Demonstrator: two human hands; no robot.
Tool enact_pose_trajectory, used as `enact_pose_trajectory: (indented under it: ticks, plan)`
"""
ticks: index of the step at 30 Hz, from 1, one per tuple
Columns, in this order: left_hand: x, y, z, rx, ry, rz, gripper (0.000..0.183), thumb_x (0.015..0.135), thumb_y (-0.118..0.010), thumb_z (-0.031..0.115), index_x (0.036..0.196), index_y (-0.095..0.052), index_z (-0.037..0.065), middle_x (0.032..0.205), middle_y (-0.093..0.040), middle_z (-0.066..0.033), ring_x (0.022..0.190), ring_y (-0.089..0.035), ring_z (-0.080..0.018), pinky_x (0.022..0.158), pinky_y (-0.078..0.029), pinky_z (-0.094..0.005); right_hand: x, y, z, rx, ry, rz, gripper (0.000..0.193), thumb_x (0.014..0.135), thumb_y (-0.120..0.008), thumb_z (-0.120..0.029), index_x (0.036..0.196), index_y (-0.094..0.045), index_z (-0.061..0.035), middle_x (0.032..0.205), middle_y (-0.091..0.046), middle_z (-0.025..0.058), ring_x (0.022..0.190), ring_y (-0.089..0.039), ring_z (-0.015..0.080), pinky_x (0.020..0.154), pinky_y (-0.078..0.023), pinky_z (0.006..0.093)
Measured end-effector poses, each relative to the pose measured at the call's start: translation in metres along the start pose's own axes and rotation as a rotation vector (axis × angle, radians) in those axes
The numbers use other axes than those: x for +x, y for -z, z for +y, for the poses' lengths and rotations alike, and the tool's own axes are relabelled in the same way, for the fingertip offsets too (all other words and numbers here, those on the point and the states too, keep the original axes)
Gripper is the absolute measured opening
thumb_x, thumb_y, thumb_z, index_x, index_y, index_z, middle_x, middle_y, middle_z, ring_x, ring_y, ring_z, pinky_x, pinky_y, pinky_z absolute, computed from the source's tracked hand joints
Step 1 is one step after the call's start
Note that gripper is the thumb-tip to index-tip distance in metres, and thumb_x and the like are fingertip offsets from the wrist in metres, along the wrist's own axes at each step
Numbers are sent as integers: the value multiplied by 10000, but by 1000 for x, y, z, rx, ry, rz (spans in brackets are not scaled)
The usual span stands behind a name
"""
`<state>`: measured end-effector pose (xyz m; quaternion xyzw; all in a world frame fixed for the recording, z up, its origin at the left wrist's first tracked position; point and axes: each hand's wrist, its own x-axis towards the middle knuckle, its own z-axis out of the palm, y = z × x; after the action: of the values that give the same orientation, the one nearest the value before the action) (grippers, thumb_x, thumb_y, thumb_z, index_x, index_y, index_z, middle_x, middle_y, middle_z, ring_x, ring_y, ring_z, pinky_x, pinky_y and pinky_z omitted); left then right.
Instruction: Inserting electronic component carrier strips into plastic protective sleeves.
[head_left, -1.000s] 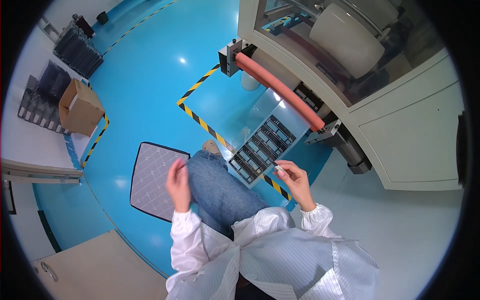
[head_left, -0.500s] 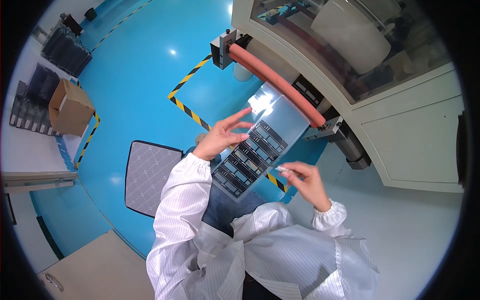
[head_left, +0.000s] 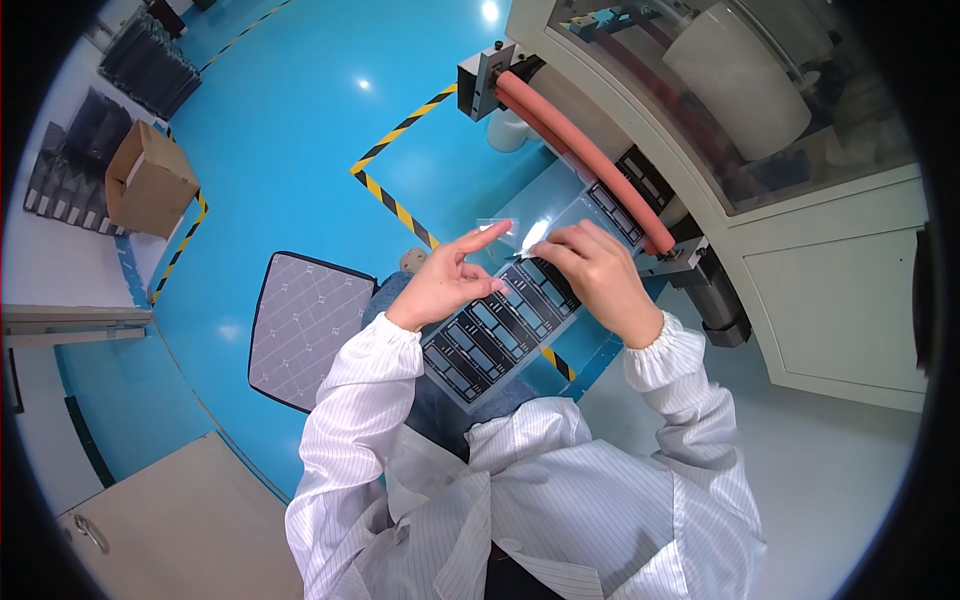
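A long clear film sheet (head_left: 585, 318) with black printed rectangular frames slopes from the red roller (head_left: 590, 150) down to my lap. My left hand (head_left: 445, 285) is beside its left edge, thumb tip on the sheet and index finger stretched out apart from it. Near that index finger is a loose clear film flap (head_left: 492, 226). My right hand (head_left: 600, 275) is over the sheet, fingers pinched around a small white tool (head_left: 526, 252); most of the tool is hidden and its kind is unclear. Glare whitens the film between my hands.
A pale machine cabinet (head_left: 825, 300) with a window stands at the right. A grey patterned cushioned seat (head_left: 310, 325) is to my left. Farther left are a cardboard box (head_left: 155, 185) and stacked dark packs (head_left: 150, 65). Yellow-black tape (head_left: 395, 210) marks the blue floor.
My right hand has moved up and left with the small white tool, from the sheet's right edge to over the film near my left hand. More printed frames show near the roller.
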<state>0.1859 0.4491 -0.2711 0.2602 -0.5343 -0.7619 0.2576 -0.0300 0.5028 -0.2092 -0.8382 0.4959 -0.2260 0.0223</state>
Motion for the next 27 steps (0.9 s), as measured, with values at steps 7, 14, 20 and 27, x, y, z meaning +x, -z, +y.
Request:
enact_pose_trajectory:
  ticks: [7, 14, 20, 27]
  plan:
    - [-14, 1, 1, 34, 23, 21, 682, 772, -610, -108, 1399, -397, 59, 1484, -284, -142, 786, -637, -81, 672, -503, -186, 1, -11, 0, -2, 71, -68, 231, 704, -601, -46, 928, -656, -29, 887, -583, 70, 837, -586, 231, 762, -487, 329]
    - [-23, 0, -2, 55, 64, 50, 703, 772, -599, -122, 1412, -369, 55, 1488, -286, -129, 773, -628, -72, 658, -500, -178, -3, -5, 31, -146, 38, -34, 230, 698, -598, -20, 920, -657, -21, 894, -591, 84, 861, -593, 253, 759, -492, 342]
    - [-29, 5, -9, 17, 50, 47, 730, 780, -604, -107, 1433, -322, 58, 1495, -273, -130, 788, -621, -71, 676, -507, -179, -4, 13, 62, -269, -56, 127, 251, 688, -609, 31, 928, -662, -17, 863, -595, 97, 834, -598, 264, 715, -497, 353]
    - [-43, 5, 1, -22, 309, 95, 582, 842, -625, 5, 1375, -394, 16, 1093, -612, -90, 695, -610, -54, 608, -516, -200, -35, -6, 36, 265, -497, 184, 140, 872, -607, -35, 1006, -627, 2, 855, -658, 135, 739, -659, 186, 606, -507, 263]
